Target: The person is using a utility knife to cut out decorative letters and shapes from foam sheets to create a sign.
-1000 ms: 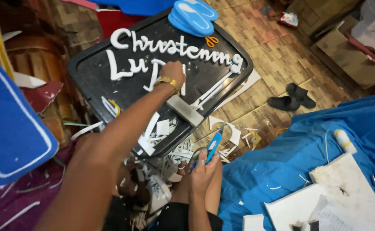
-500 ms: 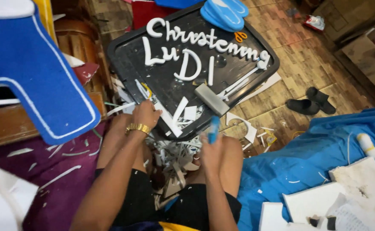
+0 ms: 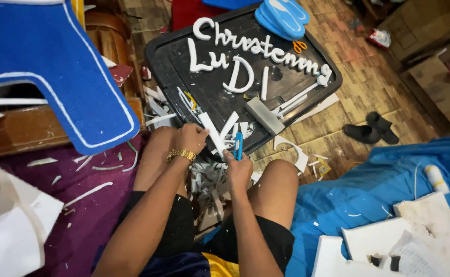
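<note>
The left hand [image 3: 191, 138] has come back from the far letters, fingers now grasping a white foam strip [image 3: 215, 134] at the black lid's [image 3: 173, 66] near edge; the right hand [image 3: 237, 166], fingers clenched on a blue cutter [image 3: 238, 144], meets it

My left hand [image 3: 191, 137], stretched out over the white foam letters [image 3: 245, 56] a second ago, is now back at the black tray's [image 3: 169, 56] near edge, pinching a white foam strip [image 3: 212, 132] beside the blue cutter [image 3: 238, 144].
</note>
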